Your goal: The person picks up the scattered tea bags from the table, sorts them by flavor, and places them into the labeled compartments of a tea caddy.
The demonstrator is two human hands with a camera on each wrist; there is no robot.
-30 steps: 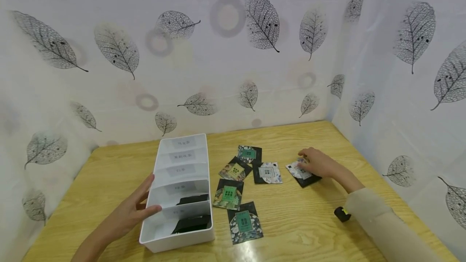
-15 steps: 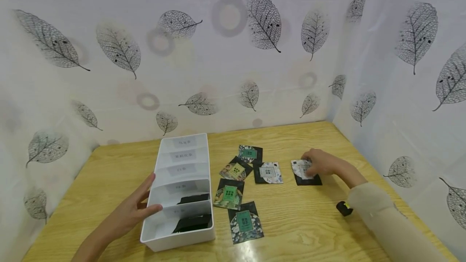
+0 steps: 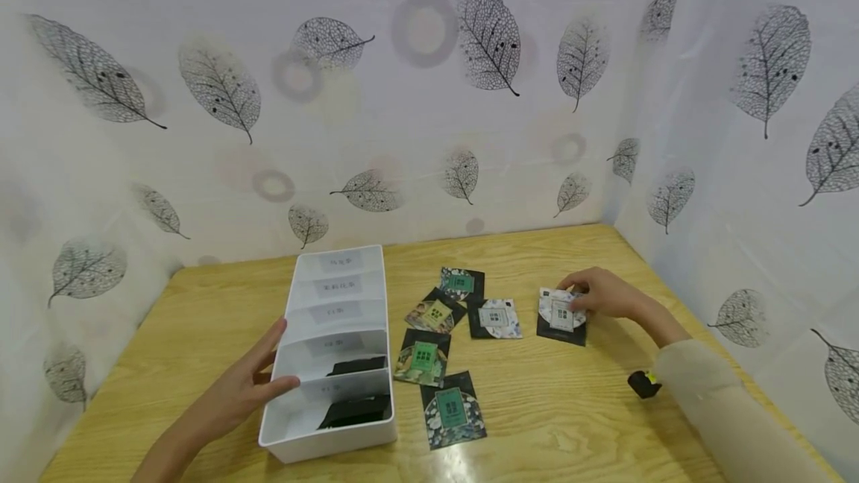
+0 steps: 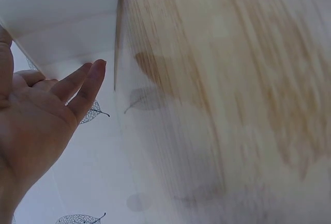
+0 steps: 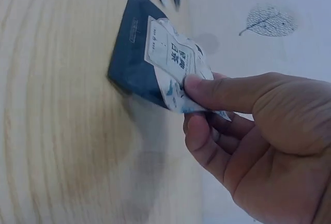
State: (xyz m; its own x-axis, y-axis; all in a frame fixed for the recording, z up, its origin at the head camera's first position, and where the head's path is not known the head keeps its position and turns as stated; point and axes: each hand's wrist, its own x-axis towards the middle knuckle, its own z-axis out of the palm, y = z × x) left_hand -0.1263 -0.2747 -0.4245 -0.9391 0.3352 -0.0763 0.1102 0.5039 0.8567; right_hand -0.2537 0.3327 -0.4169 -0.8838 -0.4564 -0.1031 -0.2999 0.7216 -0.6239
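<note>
My right hand (image 3: 604, 295) pinches a black-and-white tea sachet (image 5: 142, 53) between thumb and fingers by one edge. In the right wrist view the sachet is tilted up from the wood. At the left, my left hand (image 3: 235, 386) lies along the side of a white divided box (image 3: 322, 449), its thumb reaching over the rim and its fingers extended along the outer wall. Black packets (image 3: 356, 412) lie in the two nearest compartments. Between box and right hand lies another white-and-black sachet (image 3: 495, 317), near a yellow-labelled sachet (image 3: 435, 311).
Green-labelled sachets lie beside the box: one at the back (image 3: 461, 284), one in the middle (image 3: 423, 358) and one at the front (image 3: 452, 410). A small black object (image 3: 644, 384) sits by the right sleeve. A leaf-print curtain (image 3: 403, 118) surrounds the wooden table (image 3: 537, 423).
The right hand first turned the sachet straighter on the table, then took hold of its right edge and raised it. The left hand stays at the box.
</note>
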